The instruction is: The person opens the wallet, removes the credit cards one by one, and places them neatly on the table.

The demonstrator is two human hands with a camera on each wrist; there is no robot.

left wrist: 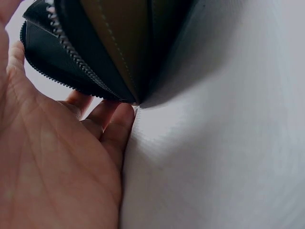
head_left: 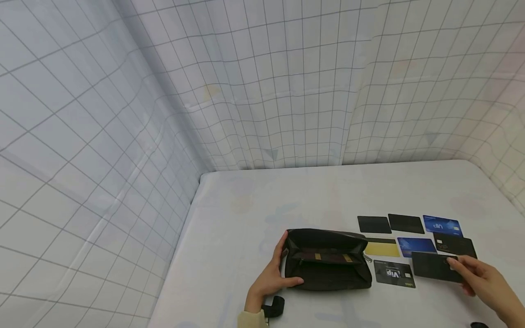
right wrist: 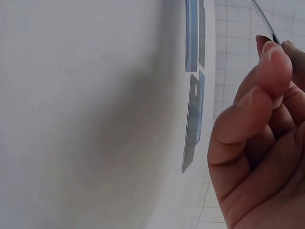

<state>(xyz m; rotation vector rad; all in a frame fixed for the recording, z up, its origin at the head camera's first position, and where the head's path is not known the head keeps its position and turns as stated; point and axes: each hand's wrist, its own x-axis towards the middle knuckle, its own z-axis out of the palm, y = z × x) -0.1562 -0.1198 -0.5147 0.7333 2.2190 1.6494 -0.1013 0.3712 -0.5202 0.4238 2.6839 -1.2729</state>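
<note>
A black zip wallet (head_left: 332,281) lies spread wide on the white table, its inner compartments showing. My left hand (head_left: 268,276) grips its left end, thumb over the front side and fingers behind. In the left wrist view the fingers bend behind the wallet's zipped edge (left wrist: 78,57). Off to the right, my right hand (head_left: 484,279) pinches a black card (head_left: 429,267) at its right end. The right wrist view shows that card (right wrist: 265,20) edge-on between thumb and fingertips, raised above the table.
Beside the wallet lie a grey Vip card (head_left: 384,273), a yellow card (head_left: 381,249) and a blue card (head_left: 415,246). Further back are another blue card (head_left: 443,225) and several black cards (head_left: 406,223). Gridded white curtains (head_left: 279,91) stand behind the table (head_left: 229,214).
</note>
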